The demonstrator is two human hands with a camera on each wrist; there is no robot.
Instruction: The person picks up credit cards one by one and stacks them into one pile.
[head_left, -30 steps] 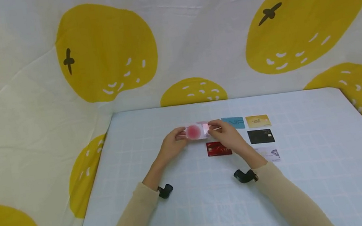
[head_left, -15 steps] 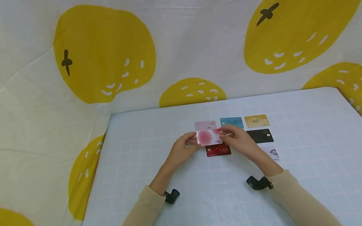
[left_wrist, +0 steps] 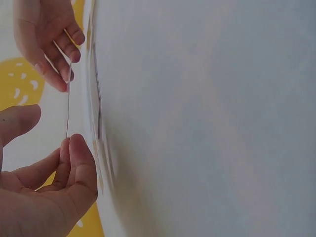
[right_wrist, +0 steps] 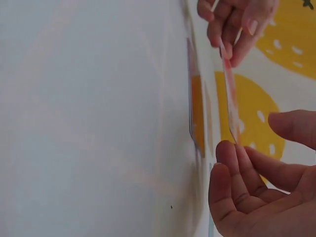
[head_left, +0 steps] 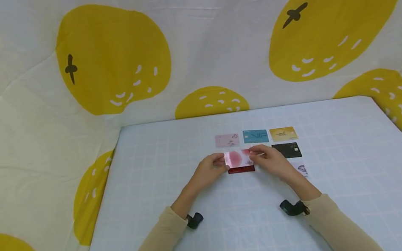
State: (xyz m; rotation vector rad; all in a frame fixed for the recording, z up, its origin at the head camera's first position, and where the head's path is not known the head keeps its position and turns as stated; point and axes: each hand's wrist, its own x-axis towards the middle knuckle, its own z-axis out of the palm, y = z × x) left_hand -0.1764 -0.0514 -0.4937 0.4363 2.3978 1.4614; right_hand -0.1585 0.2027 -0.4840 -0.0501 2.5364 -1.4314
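Pink-and-white card (head_left: 236, 160): hovering over red card (head_left: 241, 170), toward tabletop (head_left: 349, 164)'s far edge
Left hand (head_left: 206, 172): fingers nearly closed — pinching its left end
Right hand (head_left: 273, 162): likewise pinching its right end
Behind: pale pink card (head_left: 227, 140), blue card (head_left: 255, 136) lying in row

Pinkish card (right_wrist: 231, 98) edge-on, right hand (right_wrist: 261, 201) at lower end — left hand (right_wrist: 235, 22) at upper, yellow-patterned cloth (right_wrist: 256, 98) behind
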